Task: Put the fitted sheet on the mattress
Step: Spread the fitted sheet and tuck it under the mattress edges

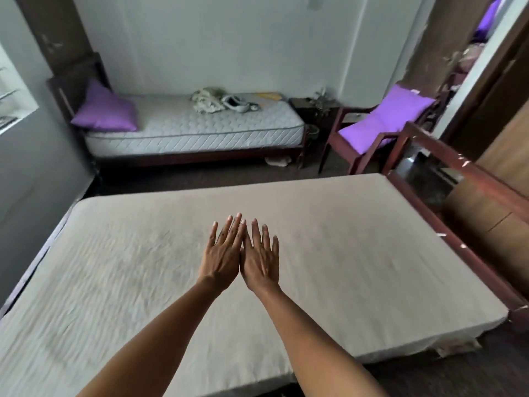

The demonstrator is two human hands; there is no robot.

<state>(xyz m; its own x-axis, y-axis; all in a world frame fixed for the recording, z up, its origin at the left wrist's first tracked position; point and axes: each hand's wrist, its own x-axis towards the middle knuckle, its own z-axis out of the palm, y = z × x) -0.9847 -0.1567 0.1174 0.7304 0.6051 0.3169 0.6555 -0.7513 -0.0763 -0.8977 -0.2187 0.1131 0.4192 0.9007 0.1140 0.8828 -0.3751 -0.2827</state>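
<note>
Hands are stretched out side by side above the middle of the mattress (415, 336). The left hand (221, 257) and the right hand (262, 260) are held flat, palms down, with fingers straight and slightly spread, and nothing is gripped by either. Their inner edges are touching along the forefingers. Whether the palms are pressed onto the cloth or held just above it cannot be told.

The fitted sheet (343, 239), beige, is spread over the whole top of the mattress and is drawn down over the near edge. Fine wrinkles are seen across its left half, while the right half lies smoother. At the near right corner a ragged hem is seen below the sheet.

The mattress is carried by a dark red wooden bed frame (469, 247), seen along the right edge. Beyond the far edge a second bed (186, 124) with a quilted bare mattress is set against the wall, with a purple pillow (106, 111) at its left end and a bundle of cloth (207, 100) on top. A chair (352, 147) bearing a purple cushion (383, 121) is placed near the far right corner.
</note>
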